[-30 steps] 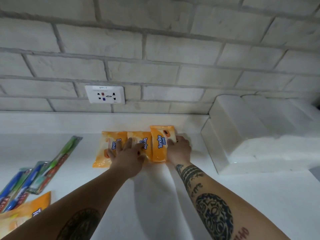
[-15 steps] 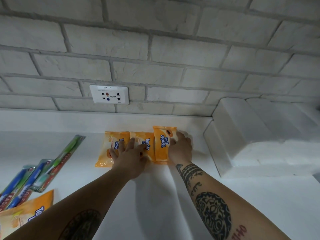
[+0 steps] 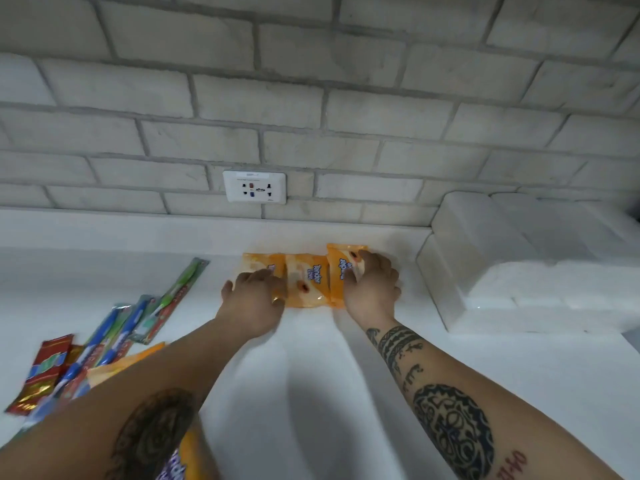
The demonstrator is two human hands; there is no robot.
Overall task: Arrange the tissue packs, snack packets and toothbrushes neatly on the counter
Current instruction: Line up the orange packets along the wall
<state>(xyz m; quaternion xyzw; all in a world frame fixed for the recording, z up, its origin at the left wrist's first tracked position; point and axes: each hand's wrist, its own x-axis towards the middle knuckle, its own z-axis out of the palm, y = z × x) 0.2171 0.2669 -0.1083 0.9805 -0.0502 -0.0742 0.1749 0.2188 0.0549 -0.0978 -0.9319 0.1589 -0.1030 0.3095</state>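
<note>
My one view is the head camera, worn on the person and looking forward and down over the white counter (image 3: 311, 393) toward the brick wall (image 3: 311, 109), which fills the upper half of the frame. The wide lens bows the mortar lines. It sits close in: both forearms come up from the bottom corners, and the left hand (image 3: 252, 299) and right hand (image 3: 375, 291) meet at the orange tissue packs (image 3: 308, 278) just below centre. The wall socket (image 3: 255, 187) sits above centre, slightly left; packaged toothbrushes (image 3: 114, 327) trail toward the lower left edge
</note>
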